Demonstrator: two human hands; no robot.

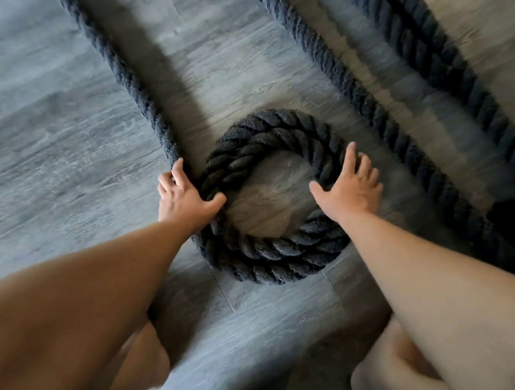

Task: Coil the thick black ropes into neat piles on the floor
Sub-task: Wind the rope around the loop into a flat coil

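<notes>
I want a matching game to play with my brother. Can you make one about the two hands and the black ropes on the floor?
1. left hand
2. right hand
3. coiled thick black rope
4. straight thick black rope, top right

A. lies uncoiled
B. fingers spread flat on the coil
C. ring on the grey plank floor
D. curled round rope

Pairs: 1-D, 2-B, 3-C, 4-A

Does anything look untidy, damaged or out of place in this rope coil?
Nothing stands out. The coil lies flat and round on the floor, its turns close together. The left hand grips one side; the right hand rests flat on the other.
</notes>
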